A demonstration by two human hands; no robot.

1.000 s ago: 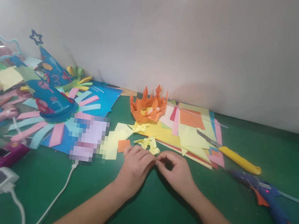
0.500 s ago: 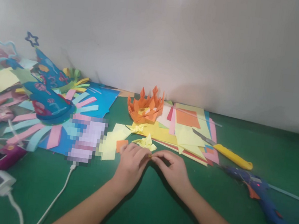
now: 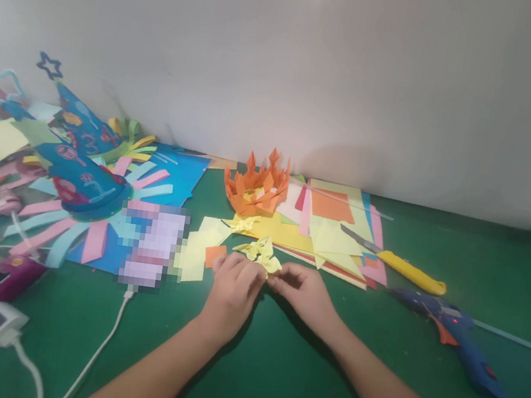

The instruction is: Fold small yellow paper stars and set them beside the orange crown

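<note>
My left hand (image 3: 235,290) and my right hand (image 3: 305,292) meet fingertip to fingertip over the green table (image 3: 265,382). Both pinch a small yellow paper piece (image 3: 270,265) whose petal-like points stick up above the fingers; its lower part is hidden by them. Just behind it lies another folded yellow paper shape (image 3: 254,248), and a further one (image 3: 243,225) rests on yellow sheets. Farther back stands an orange folded-paper crown (image 3: 257,191). A small orange square (image 3: 214,256) lies beside my left hand.
Right: a yellow-handled cutter (image 3: 412,272) and a blue glue gun (image 3: 460,335). Behind them, stacked coloured paper (image 3: 338,241). Left: blue cone hats (image 3: 85,178), pale yellow sheets (image 3: 194,258), a blurred lilac object (image 3: 156,246), a white cable (image 3: 104,341) and a purple tool (image 3: 4,285).
The yellow piece at my fingertips now shows its petal-like points above them, where before it was mostly hidden. My right fingers have shifted slightly. The whole view has moved a little.
</note>
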